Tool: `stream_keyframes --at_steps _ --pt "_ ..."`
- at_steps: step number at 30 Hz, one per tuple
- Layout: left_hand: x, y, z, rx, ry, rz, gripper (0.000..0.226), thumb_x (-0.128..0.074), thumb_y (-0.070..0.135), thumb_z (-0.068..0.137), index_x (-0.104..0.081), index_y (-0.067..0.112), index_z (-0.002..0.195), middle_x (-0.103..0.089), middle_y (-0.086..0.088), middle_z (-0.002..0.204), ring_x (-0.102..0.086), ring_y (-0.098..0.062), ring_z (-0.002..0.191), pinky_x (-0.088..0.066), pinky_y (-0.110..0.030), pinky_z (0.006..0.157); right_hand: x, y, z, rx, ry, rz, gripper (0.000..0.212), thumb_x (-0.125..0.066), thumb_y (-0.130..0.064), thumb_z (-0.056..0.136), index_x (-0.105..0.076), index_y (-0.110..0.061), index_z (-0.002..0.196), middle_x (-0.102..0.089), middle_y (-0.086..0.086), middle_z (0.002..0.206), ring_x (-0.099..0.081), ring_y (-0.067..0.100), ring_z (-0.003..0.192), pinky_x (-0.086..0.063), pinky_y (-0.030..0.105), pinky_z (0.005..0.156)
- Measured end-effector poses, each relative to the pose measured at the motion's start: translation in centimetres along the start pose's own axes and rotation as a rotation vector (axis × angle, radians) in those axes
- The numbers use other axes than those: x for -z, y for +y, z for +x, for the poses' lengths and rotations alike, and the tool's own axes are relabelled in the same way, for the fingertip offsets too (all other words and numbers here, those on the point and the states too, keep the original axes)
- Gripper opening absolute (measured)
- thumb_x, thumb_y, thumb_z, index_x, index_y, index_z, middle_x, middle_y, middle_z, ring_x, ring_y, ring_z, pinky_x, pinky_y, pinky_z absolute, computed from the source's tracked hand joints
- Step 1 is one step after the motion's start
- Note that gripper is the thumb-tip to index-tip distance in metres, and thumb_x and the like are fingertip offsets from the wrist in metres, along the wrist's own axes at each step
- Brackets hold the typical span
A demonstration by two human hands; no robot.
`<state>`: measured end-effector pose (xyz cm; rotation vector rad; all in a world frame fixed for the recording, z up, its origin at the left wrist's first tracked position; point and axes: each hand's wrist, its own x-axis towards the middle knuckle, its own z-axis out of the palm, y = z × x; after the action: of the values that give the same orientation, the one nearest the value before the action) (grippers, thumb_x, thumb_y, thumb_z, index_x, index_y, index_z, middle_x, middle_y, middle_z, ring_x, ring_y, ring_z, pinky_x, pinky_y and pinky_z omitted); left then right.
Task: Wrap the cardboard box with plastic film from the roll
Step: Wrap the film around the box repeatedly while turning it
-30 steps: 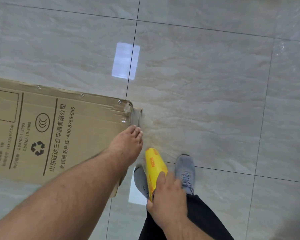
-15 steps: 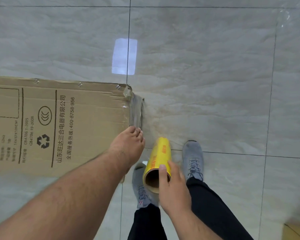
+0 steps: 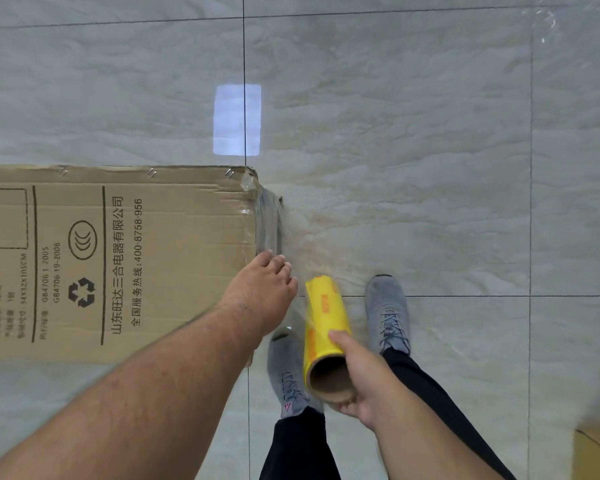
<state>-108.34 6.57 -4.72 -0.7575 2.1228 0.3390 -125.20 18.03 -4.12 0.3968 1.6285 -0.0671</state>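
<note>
One cardboard box [image 3: 118,258] is seen at mid-left, its right end pressed by the flat left hand [image 3: 260,292]. One yellow film roll [image 3: 326,327], clamped in the right hand [image 3: 364,379] at lower centre, has been tipped open-end-up since a second ago, so film's probably being paid out. Two grey shoes [image 3: 387,313] too.

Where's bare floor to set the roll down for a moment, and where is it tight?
Free: tiled floor right of the cardboard box, beyond the shoes, and the strip behind the box's far edge. Crowded: the box's right end, where the left hand rests, film stretches to the yellow roll in the right hand.
</note>
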Motion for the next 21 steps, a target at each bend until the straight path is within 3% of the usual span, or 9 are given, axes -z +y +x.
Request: stream_keyframes --at_steps 2,4,6,8,13,15,17,21 --pt "-0.1 0.2 0.2 -0.006 0.014 -0.007 0.06 -0.039 0.034 0.106 -0.027 0.014 0.161 -0.023 -0.014 0.168 -0.017 -0.032 0.156 -0.008 -0.049 0.125 0.3 1.4 0.4 0.071 0.086 -0.217 0.076 -0.08 -0.055 0.076 -0.051 -0.019 0.137 -0.067 0.008 0.119 -0.07 0.03 0.099 -0.059 0.037 0.061" --pt "-0.3 0.6 0.3 -0.008 0.012 -0.005 0.06 -0.04 0.034 0.106 -0.026 0.014 0.161 -0.021 -0.015 0.169 -0.015 -0.033 0.156 -0.007 -0.051 0.126 -0.2 1.8 0.7 0.119 0.102 -0.36 0.092 -0.077 -0.06 0.068 -0.041 -0.02 0.143 -0.062 0.003 0.12 -0.066 0.026 0.101 -0.058 0.038 0.069" --pt "-0.2 0.6 0.0 -0.005 0.006 -0.004 0.063 -0.041 0.035 0.106 -0.021 0.014 0.162 -0.016 -0.017 0.17 -0.01 -0.035 0.157 -0.004 -0.053 0.126 -1.0 1.7 0.7 0.129 0.087 -0.393 0.093 -0.078 -0.06 0.066 -0.038 -0.019 0.138 -0.059 0.003 0.115 -0.064 0.026 0.099 -0.06 0.042 0.076" --pt "-0.3 0.6 -0.5 -0.032 0.018 -0.021 0.068 -0.043 0.031 0.104 -0.014 0.015 0.164 -0.008 -0.017 0.171 -0.004 -0.035 0.158 0.0 -0.055 0.126 -2.0 1.3 0.3 0.104 0.08 -0.339 0.086 -0.081 -0.057 0.072 -0.036 -0.017 0.134 -0.058 0.005 0.113 -0.065 0.028 0.098 -0.061 0.039 0.067" --pt "-2.2 3.3 -2.0 -0.198 0.07 -0.131 0.072 -0.045 0.027 0.101 -0.014 0.019 0.165 -0.007 -0.011 0.172 -0.004 -0.028 0.159 0.006 -0.05 0.126 -2.4 1.9 0.9 0.029 0.043 -0.086 0.106 -0.081 -0.076 0.051 -0.05 -0.02 0.136 -0.069 0.011 0.118 -0.072 0.033 0.098 -0.063 0.043 0.058" --pt "-2.9 4.6 -2.3 -0.214 0.048 -0.158 0.071 -0.045 0.029 0.101 -0.015 0.017 0.165 -0.01 -0.01 0.172 -0.005 -0.027 0.159 0.007 -0.049 0.126 -1.7 2.6 0.8 0.006 0.01 0.058 0.095 -0.074 -0.083 0.064 -0.055 -0.023 0.135 -0.072 0.012 0.117 -0.074 0.034 0.098 -0.063 0.043 0.06" --pt "-3.2 5.2 -2.4 -0.208 0.034 -0.154 0.07 -0.044 0.03 0.1 -0.017 0.017 0.164 -0.012 -0.01 0.172 -0.006 -0.027 0.159 0.007 -0.05 0.126 -0.6 3.6 0.7 -0.038 -0.039 0.291 0.077 -0.061 -0.079 0.084 -0.063 -0.018 0.131 -0.076 0.017 0.114 -0.074 0.035 0.097 -0.062 0.042 0.07" --pt "-3.1 5.3 -2.0 -0.203 0.049 -0.125 0.07 -0.043 0.032 0.101 -0.019 0.012 0.163 -0.018 -0.012 0.17 -0.01 -0.028 0.158 0.006 -0.051 0.126 -0.2 5.4 1.4 -0.116 -0.354 0.745 0.084 -0.06 -0.075 0.087 -0.066 -0.004 0.132 -0.07 0.031 0.125 -0.067 0.048 0.113 -0.043 0.062 0.109"
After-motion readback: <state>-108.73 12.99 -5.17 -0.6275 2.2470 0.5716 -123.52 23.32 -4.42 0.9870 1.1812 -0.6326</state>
